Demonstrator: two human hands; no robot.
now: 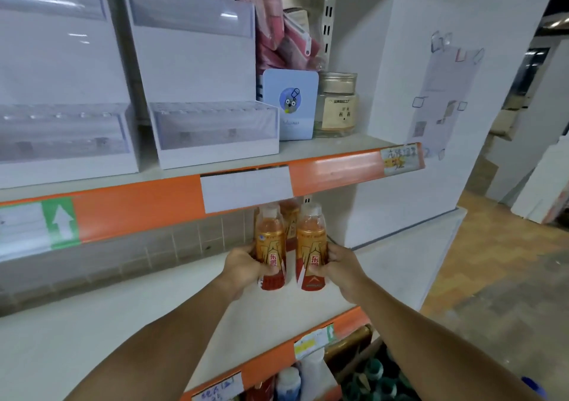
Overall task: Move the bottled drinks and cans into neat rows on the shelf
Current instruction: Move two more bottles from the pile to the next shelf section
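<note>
Two orange drink bottles with red-and-gold labels stand side by side on the white middle shelf (123,323). My left hand (243,265) grips the left bottle (270,246) around its lower half. The right bottle (311,246) is held the same way by my right hand (341,266). A third bottle of the same kind (290,216) stands behind them, mostly hidden, its top under the upper shelf's orange edge.
The upper shelf (338,149) carries white display boxes (212,135), a pale blue card (291,105) and a glass jar (337,105). More bottles (288,383) sit on the shelf below. A white side panel (400,200) closes the right end.
</note>
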